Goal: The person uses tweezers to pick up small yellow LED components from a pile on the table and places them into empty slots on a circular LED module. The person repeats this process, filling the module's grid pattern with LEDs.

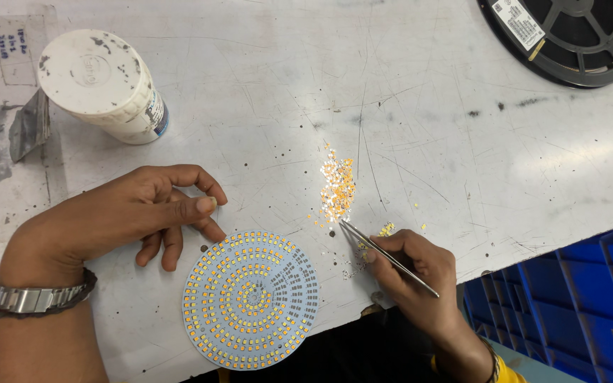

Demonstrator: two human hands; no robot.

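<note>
A: Starting at the far left, what do we record?

B: Up and to the left of our left hand (133, 213) stands a white cylindrical plastic jar (104, 85) with a smudged lid, well apart from the fingers. A metal link wristwatch (33, 296) sits on that wrist.

A: State of the left hand?

B: It rests palm down on the scratched white worktable (462, 142), fingers loosely curled, thumb tip near the index finger, holding nothing. Its fingertips lie just beside the upper left edge of the round white circuit board covered in rings of small yellow chips (251, 299). We cannot tell whether they touch it.

A: Where does the board lie?

B: Flat on the table between our two hands, below the left fingertips and to the left of the right hand (420, 276).

A: And the right hand?

B: It pinches a pair of slim metal tweezers (384, 257) between thumb and fingers. The tips point up and left, meeting the lower edge of a loose heap of tiny yellow and white chips (338, 188).

A: Farther right?

B: A black component reel (569, 35) lies well above the right hand; blue plastic crates (569, 305) stand beside it.
</note>
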